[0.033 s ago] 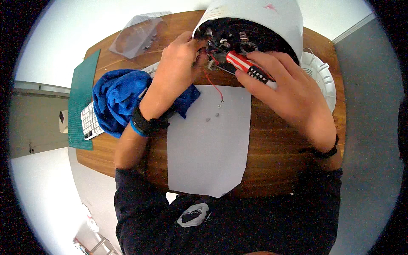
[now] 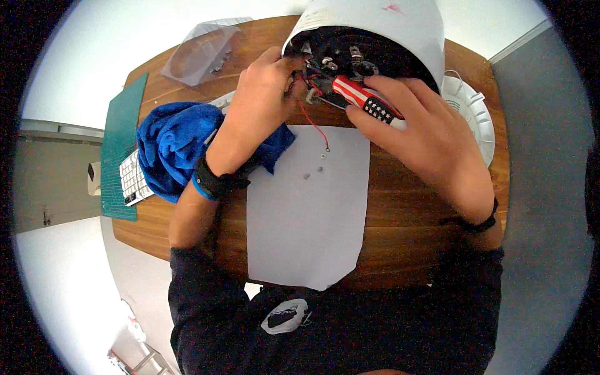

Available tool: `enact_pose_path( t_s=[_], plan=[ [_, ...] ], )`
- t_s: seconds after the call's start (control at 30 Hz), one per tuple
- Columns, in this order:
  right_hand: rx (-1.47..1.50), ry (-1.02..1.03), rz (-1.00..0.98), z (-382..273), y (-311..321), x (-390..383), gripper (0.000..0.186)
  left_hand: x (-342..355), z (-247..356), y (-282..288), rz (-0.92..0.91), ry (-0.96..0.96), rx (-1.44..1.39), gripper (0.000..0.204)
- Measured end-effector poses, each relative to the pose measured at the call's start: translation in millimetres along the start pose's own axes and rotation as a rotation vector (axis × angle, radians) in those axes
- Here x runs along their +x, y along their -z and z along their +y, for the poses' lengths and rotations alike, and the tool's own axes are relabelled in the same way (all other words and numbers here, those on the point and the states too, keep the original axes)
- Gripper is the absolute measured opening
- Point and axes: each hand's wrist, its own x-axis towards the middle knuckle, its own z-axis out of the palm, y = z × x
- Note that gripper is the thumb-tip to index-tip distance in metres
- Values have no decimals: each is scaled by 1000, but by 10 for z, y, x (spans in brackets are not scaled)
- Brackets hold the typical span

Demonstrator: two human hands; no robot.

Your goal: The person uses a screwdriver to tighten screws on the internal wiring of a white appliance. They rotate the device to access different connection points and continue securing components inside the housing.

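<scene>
A white cylindrical appliance housing [image 2: 375, 19] lies on its side at the far end of the table, its dark open end facing me and showing metal terminals and wiring. My left hand [image 2: 265, 90] is at the left rim of this opening, fingers closed among the wires; what they pinch is hidden. From below those fingers a thin red wire [image 2: 317, 127] hangs over a white paper sheet [image 2: 306, 231], ending in a ring terminal. My right hand [image 2: 425, 128] grips a screwdriver [image 2: 365, 100] with a red-and-white striped, starred handle, pointed toward the wiring. Its tip is not clearly visible.
A small nut [image 2: 323, 156] and two small grey pieces [image 2: 307, 176] lie on the paper. To the left are a blue cloth [image 2: 178, 147], a white keyboard [image 2: 132, 178], a green mat [image 2: 122, 156] and a clear plastic piece [image 2: 200, 56]. A white round cover [image 2: 472, 115] sits at right.
</scene>
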Motion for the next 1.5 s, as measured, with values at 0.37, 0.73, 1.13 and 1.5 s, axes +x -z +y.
enact_pose_path(
  t_s=[0.37,0.73,1.13,1.5],
  plan=[
    [250,-128,-141,-72,-1,-31,37,-55,-77,-74,44,8,-53,27],
    [68,152,89,-58,-49,25,25,-61,-150,-97,-57,60,-54,26],
    [130,61,120,-76,-77,54,40,-68,-136,-108,-68,86,-60,22],
    [159,8,-16,-110,-48,8,35,-66,-124,-97,-75,118,-85,26]
  ],
)
